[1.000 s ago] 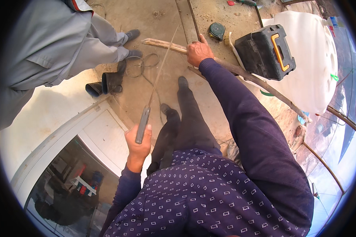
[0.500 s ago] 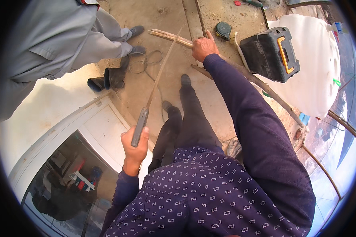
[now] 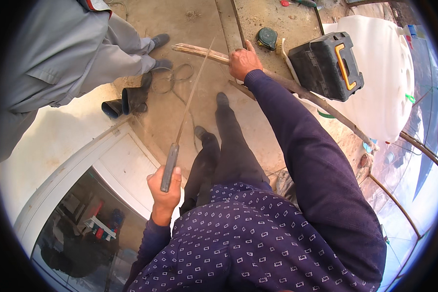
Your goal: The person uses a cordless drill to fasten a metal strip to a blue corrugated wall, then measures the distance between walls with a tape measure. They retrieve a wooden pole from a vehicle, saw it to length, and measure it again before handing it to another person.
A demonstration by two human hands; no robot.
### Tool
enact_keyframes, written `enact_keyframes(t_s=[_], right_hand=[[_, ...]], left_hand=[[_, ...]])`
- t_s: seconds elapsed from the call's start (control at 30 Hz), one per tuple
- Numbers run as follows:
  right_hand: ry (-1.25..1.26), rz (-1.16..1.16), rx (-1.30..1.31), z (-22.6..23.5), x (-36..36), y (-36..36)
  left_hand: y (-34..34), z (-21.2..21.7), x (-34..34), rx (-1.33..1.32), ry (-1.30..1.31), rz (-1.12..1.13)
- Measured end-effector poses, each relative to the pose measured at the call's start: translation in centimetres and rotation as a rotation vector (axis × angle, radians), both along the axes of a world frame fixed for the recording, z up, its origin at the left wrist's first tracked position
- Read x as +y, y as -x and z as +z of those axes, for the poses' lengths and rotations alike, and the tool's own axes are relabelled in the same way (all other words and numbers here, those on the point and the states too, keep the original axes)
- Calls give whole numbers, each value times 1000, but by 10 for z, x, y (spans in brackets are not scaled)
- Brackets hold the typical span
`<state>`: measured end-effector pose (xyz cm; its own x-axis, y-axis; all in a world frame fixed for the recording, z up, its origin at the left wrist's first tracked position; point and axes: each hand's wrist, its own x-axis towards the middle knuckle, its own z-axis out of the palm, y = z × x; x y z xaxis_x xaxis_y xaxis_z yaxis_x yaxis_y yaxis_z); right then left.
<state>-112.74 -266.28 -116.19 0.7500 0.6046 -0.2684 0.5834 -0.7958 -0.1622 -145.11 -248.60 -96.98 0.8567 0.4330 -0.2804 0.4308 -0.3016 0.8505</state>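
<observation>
My left hand is closed round the dark grey handle of a handsaw. The saw's long thin blade slants up and away from me, passing over the split left end of a wooden pole. Whether the teeth touch the wood, I cannot tell. With my right hand I grip the pole from above, to the right of the blade. Beyond my hand the pole runs back toward the right under my forearm, its bark darker there.
A tape measure and a black toolbox with a yellow handle lie beyond my right hand, near a large white plastic container. At left stands a person in grey workwear, beside black boots. A cord loops on the floor.
My left hand has drawn the saw slightly toward me. The pole's split end sits a little nearer too, still in my right hand. The whole view has shifted slightly.
</observation>
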Motion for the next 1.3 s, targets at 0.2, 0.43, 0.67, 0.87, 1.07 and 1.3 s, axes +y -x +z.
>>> enact_keyframes(t_s=[0.2, 0.43, 0.67, 0.87, 1.07, 1.3], right_hand=[[-9, 45, -49, -2, -2, -2], [72, 52, 14, 8, 3, -1], [37, 51, 3, 2, 0, 2], [30, 3, -60, 4, 4, 5], [1, 32, 30, 3, 0, -2], [9, -19, 41, 1, 3, -1]], left_hand=[[-163, -102, -21, -281, -25, 6], [-3, -10, 5, 51, -4, 23], [-167, -84, -23, -147, -1, 16], [-60, -64, 3, -79, -43, -4], [-55, 3, -7, -160, -26, 1], [-108, -102, -2, -103, 1, 11]])
